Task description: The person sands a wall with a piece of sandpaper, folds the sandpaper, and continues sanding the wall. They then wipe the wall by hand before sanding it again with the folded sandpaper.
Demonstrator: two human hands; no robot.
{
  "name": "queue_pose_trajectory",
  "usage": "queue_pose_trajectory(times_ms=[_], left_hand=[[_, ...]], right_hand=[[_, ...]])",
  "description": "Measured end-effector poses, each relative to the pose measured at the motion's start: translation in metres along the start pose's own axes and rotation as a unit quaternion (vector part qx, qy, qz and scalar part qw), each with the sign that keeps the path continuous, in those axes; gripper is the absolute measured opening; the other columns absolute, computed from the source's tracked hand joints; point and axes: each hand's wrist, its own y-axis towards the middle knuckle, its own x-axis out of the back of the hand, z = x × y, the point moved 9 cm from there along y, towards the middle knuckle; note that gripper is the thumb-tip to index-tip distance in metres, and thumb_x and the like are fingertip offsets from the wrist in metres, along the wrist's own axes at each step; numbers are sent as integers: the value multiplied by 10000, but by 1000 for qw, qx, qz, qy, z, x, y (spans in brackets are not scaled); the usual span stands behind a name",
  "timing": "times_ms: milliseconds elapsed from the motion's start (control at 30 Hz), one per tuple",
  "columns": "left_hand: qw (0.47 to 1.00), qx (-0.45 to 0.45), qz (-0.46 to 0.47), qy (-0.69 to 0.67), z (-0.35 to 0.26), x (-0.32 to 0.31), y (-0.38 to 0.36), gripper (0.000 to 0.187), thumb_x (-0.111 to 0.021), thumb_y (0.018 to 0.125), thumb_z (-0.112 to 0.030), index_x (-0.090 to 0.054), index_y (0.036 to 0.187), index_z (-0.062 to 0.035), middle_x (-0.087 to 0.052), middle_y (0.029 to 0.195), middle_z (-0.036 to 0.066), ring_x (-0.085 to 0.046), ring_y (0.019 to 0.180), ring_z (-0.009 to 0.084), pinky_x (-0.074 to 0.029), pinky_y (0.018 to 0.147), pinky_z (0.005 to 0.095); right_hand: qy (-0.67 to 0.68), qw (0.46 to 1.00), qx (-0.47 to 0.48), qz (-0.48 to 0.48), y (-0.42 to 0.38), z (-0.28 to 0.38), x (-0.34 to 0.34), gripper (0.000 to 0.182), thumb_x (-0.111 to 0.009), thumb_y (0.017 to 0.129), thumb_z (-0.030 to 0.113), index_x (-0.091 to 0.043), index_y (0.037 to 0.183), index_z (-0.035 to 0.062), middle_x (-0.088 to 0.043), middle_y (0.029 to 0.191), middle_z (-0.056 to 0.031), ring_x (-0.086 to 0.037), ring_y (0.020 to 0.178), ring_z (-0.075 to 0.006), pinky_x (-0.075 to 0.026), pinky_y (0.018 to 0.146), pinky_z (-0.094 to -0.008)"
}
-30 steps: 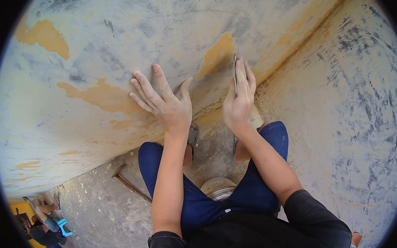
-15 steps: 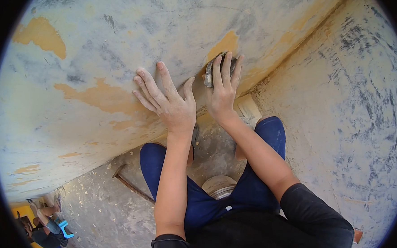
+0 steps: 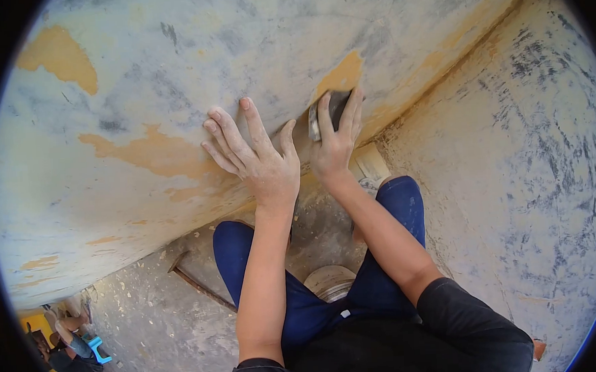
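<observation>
My right hand is closed on a dark sanding block with a pale, dusty edge, its fingers spread over the block's back. The block is pressed to the wall beside an orange bare patch. To its left, my left hand rests open against the same wall, fingers spread and coated in white dust. Nothing is in it. The wall's pale coat is worn, with several orange patches and dark smudges.
On the floor to the left lies a hammer-like tool. A round bucket is between my legs. A second wall meets this one at the right. Another person is far left, near a light-blue object.
My right hand and the sanding block have moved slightly down the wall, and its fingers have shifted, baring more of the block. The left hand stays nearly in place.
</observation>
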Motion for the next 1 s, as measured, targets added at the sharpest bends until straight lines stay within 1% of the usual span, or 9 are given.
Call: queue_pose_trajectory(times_ms=[133,200,267,300,367,500,733,933,1000], left_hand=[[1000,-3,-7,1,0,-1,-2,842,-789,949,-384,-409,1629,-62,-224,1708,281,-143,1621,449,-141,1269,660],[1000,-1,-6,3,1,-1,-1,837,-785,953,-384,-410,1628,-62,-222,1708,282,-143,1621,451,-140,1269,659],[999,-13,21,34,-1,-3,0,963,-829,911,-396,-339,1648,-15,-154,1719,281,-105,1617,464,-145,1276,639],[999,-11,24,33,-1,-4,-1,963,-829,911,-396,-339,1648,-15,-154,1719,281,-105,1617,464,-145,1276,639],[1000,-2,-6,1,0,-1,-1,816,-766,968,-398,-418,1623,-58,-226,1707,282,-160,1617,454,-137,1270,659],[1000,-9,-9,6,-1,-2,-1,812,-766,969,-399,-424,1619,-54,-223,1708,283,-161,1617,453,-134,1271,657],[1000,3,-3,0,-1,-3,0,828,-778,959,-391,-419,1621,-46,-222,1708,279,-137,1623,451,-123,1274,657],[1000,3,-9,3,-3,-3,0,855,-804,938,-363,-408,1626,-44,-214,1710,278,-127,1624,456,-118,1272,663],[1000,7,-5,4,-2,-4,-1,860,-809,933,-356,-407,1627,-44,-209,1712,278,-124,1624,457,-117,1273,662]], right_hand=[[11,1000,4,-9,-12,4,-5,664,-630,817,-103,-637,1467,30,-210,1685,-394,-275,1536,-586,-299,1219,-598],[29,999,7,-43,-5,7,1,666,-623,822,-109,-634,1472,39,-224,1681,-391,-304,1523,-577,-313,1211,-594],[23,999,1,-49,22,15,15,660,-623,828,-107,-637,1470,43,-225,1682,-390,-312,1518,-577,-313,1212,-593],[16,998,-3,-57,29,15,21,654,-624,833,-106,-641,1468,48,-226,1682,-389,-319,1512,-576,-313,1213,-592],[4,999,8,-40,21,4,17,653,-623,832,-105,-643,1466,49,-221,1684,-389,-308,1516,-582,-310,1214,-591],[-25,1000,4,-2,-12,1,4,676,-624,814,-118,-652,1464,67,-216,1686,-390,-311,1501,-584,-320,1207,-582],[-4,1000,-10,-24,7,5,16,715,-670,792,-136,-670,1460,118,-198,1697,-380,-350,1444,-552,-349,1188,-559],[-31,1000,-4,-5,-2,-2,10,740,-634,767,-168,-671,1456,99,-192,1705,-369,-248,1531,-569,-305,1203,-597],[-29,999,-4,-21,10,3,15,705,-638,804,-133,-656,1471,95,-213,1707,-351,-192,1575,-547,-249,1227,-615]])
